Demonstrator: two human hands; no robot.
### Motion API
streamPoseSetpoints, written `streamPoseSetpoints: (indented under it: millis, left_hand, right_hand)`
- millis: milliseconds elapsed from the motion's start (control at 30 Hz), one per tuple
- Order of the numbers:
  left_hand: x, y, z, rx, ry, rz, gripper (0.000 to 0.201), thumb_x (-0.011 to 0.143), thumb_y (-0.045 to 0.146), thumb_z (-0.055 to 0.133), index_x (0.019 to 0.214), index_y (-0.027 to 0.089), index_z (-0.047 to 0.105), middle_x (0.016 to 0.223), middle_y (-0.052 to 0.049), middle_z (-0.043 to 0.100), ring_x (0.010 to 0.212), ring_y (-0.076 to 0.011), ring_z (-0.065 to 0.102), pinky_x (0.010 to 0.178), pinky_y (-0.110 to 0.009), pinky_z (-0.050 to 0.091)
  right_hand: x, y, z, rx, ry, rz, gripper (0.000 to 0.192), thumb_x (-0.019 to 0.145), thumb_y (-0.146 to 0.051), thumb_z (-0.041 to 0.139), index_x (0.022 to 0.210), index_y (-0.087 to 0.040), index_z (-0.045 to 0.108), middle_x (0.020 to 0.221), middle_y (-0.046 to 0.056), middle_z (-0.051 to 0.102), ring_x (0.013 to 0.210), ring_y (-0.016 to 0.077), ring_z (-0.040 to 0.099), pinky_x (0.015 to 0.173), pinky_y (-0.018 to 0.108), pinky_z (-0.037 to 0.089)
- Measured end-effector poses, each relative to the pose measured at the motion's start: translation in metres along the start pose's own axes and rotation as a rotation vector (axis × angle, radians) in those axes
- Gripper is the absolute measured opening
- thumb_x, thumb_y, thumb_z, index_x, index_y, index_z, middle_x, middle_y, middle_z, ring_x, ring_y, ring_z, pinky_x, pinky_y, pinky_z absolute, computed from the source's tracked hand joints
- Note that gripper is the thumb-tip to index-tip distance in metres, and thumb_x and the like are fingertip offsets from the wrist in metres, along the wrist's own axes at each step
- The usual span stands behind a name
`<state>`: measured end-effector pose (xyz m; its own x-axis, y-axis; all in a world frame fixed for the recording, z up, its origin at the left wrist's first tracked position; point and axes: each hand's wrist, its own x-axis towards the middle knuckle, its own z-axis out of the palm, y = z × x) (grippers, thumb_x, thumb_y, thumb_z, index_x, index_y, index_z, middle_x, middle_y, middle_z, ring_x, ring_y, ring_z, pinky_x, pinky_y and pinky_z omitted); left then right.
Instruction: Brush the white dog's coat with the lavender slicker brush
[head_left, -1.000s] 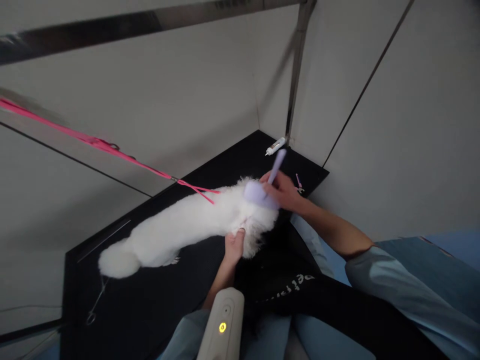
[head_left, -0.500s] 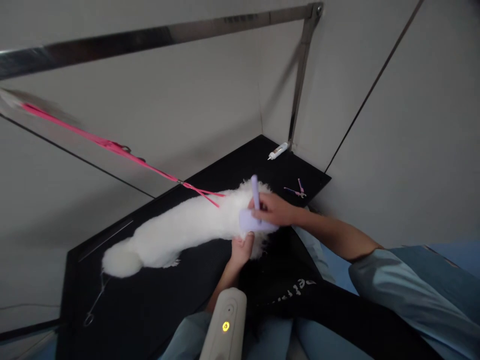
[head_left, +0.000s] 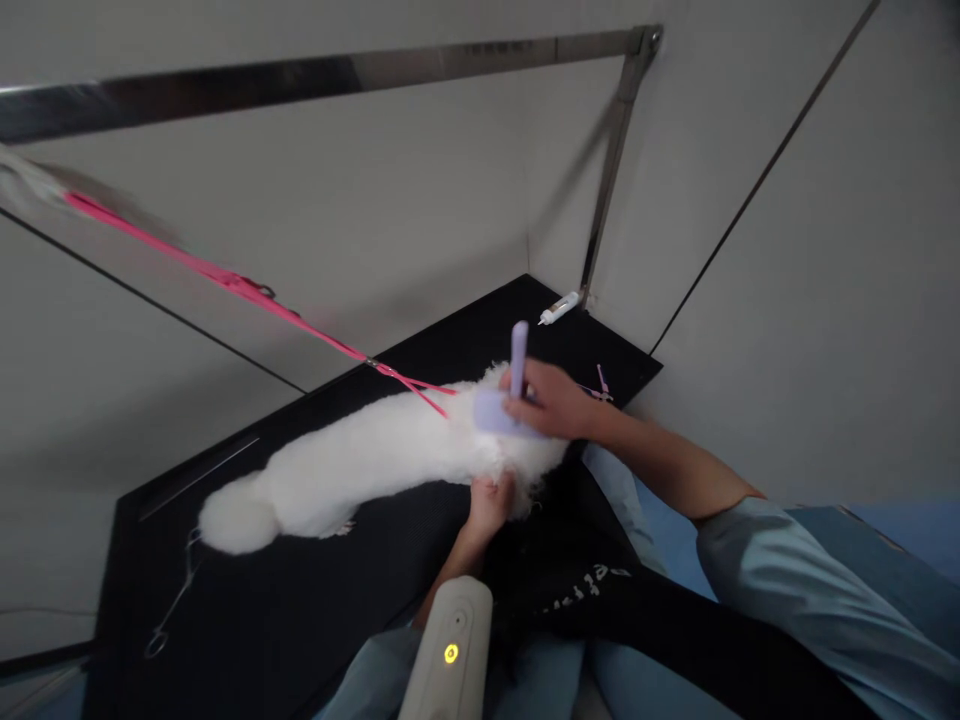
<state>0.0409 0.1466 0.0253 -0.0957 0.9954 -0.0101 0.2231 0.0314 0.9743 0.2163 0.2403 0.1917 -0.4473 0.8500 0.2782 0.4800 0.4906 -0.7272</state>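
Observation:
A fluffy white dog [head_left: 360, 450] stretches across the black table [head_left: 292, 610]. My right hand [head_left: 555, 398] is closed round the lilac handle of a slicker brush [head_left: 495, 412]. The handle points up, and the brush's flat head rests against the fur at the dog's right end. Just below it, my left hand [head_left: 491, 500] is closed on the dog's fur at its near side; its fingertips are partly buried, so I cannot tell which body part is inside. A pink leash [head_left: 330, 345] runs down to the dog, forming a loop just left of the brush.
Overhead spans a metal bar [head_left: 412, 75] on an upright post. A white nozzle bottle [head_left: 559, 308] and pink-purple nail clippers [head_left: 602, 385] lie at the table's far right. Scissors [head_left: 156, 642] lie by the dog's left end. A pale device with a yellow light [head_left: 451, 650] juts up in front.
My right hand and the brush have moved up over the dog's fur, now partly covering the clippers. My left hand sits slightly lower, its thumb deeper in the fur. The view has shifted slightly.

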Motion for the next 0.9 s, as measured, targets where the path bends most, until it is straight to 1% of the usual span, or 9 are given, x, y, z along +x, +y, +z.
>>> streamPoseSetpoints:
  millis: [67,200,233,367,500,633,667,800,900]
  left_hand:
    - [0.0,-0.003,-0.001,0.021,-0.023,0.024,0.029,0.076,0.038,0.059,0.052,0.022,0.054,0.053,-0.002,0.052,0.061,-0.0209,0.059,0.068,-0.036,0.054]
    - [0.002,-0.004,-0.003,0.037,-0.018,0.095,0.017,0.072,0.032,0.058,0.059,0.022,0.061,0.06,-0.004,0.06,0.068,-0.0229,0.062,0.076,-0.038,0.056]
    - [0.003,-0.004,-0.004,0.034,-0.019,0.103,0.015,0.07,0.031,0.058,0.059,0.022,0.061,0.062,-0.005,0.062,0.069,-0.0237,0.063,0.077,-0.039,0.056]
    - [0.008,-0.005,-0.007,0.037,-0.016,0.1,0.012,0.064,0.032,0.059,0.06,0.022,0.063,0.063,-0.006,0.065,0.069,-0.0263,0.065,0.082,-0.047,0.057]
    - [0.009,-0.011,-0.011,0.026,-0.004,0.105,0.01,0.063,0.031,0.062,0.064,0.022,0.066,0.072,-0.009,0.07,0.081,-0.0296,0.068,0.092,-0.049,0.054]
    - [0.007,-0.017,-0.013,0.006,-0.006,0.088,0.015,0.064,0.035,0.064,0.066,0.02,0.066,0.072,-0.009,0.069,0.082,-0.0314,0.068,0.092,-0.051,0.053]
    - [0.006,-0.017,-0.014,0.003,-0.008,0.081,0.017,0.065,0.037,0.064,0.067,0.02,0.066,0.071,-0.008,0.068,0.081,-0.0312,0.068,0.091,-0.053,0.053]
    - [0.005,-0.007,-0.013,-0.048,0.036,0.064,0.021,0.067,0.041,0.066,0.07,0.02,0.064,0.072,-0.007,0.066,0.085,-0.0308,0.067,0.091,-0.055,0.053]
    - [0.004,0.006,-0.013,-0.061,0.049,-0.008,0.022,0.071,0.042,0.066,0.066,0.021,0.059,0.064,-0.005,0.06,0.086,-0.0296,0.066,0.085,-0.048,0.057]
  right_hand:
    - [0.003,0.001,-0.002,0.014,-0.089,0.027,0.011,0.081,-0.029,0.062,0.085,-0.019,0.058,0.077,0.0,0.062,0.067,0.0135,0.055,0.065,0.027,0.042]
    - [0.007,0.002,-0.008,-0.057,0.281,0.113,0.012,0.085,-0.03,0.057,0.09,-0.019,0.058,0.08,0.002,0.062,0.068,0.014,0.053,0.066,0.028,0.042]
    - [0.006,0.002,-0.009,-0.05,0.271,0.076,0.013,0.085,-0.031,0.058,0.09,-0.019,0.058,0.081,0.002,0.062,0.069,0.014,0.053,0.066,0.028,0.042]
    - [0.002,0.005,-0.007,0.018,-0.047,0.031,0.013,0.082,-0.031,0.062,0.084,-0.02,0.058,0.075,-0.001,0.061,0.065,0.0128,0.054,0.063,0.027,0.041]
    - [-0.001,0.011,-0.01,-0.051,0.324,0.137,0.014,0.086,-0.032,0.058,0.09,-0.019,0.058,0.083,0.002,0.063,0.07,0.0145,0.054,0.068,0.029,0.043]
    - [-0.004,0.015,-0.008,0.029,0.005,0.029,0.013,0.082,-0.032,0.063,0.088,-0.02,0.06,0.08,0.0,0.063,0.069,0.0138,0.056,0.066,0.027,0.043]
    - [-0.004,0.017,-0.007,0.028,0.002,0.062,0.012,0.083,-0.031,0.063,0.087,-0.02,0.06,0.078,0.0,0.062,0.067,0.0137,0.056,0.065,0.027,0.043]
    - [-0.007,0.02,-0.005,-0.017,0.355,0.14,0.014,0.085,-0.031,0.059,0.093,-0.02,0.061,0.084,0.003,0.064,0.074,0.0165,0.057,0.068,0.03,0.044]
    - [-0.018,0.021,0.001,0.086,0.034,0.005,0.018,0.081,-0.033,0.064,0.092,-0.02,0.063,0.081,0.002,0.065,0.071,0.0155,0.057,0.065,0.028,0.044]
